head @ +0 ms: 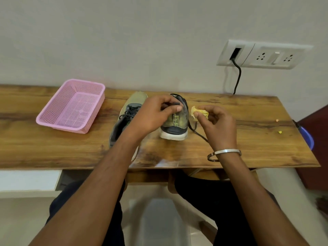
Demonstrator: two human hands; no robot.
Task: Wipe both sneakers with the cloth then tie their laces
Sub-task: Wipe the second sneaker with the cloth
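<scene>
Tying laces on two sneakers at a wooden table [53, 153].

Pink basket [71, 105] sits far left; left sneaker [122, 121] lies beside it; left hand [152, 114] pinches a black lace [173, 103] over the right sneaker [177, 121]; right hand [218, 125] grips the crumpled yellow cloth [199, 111].
</scene>
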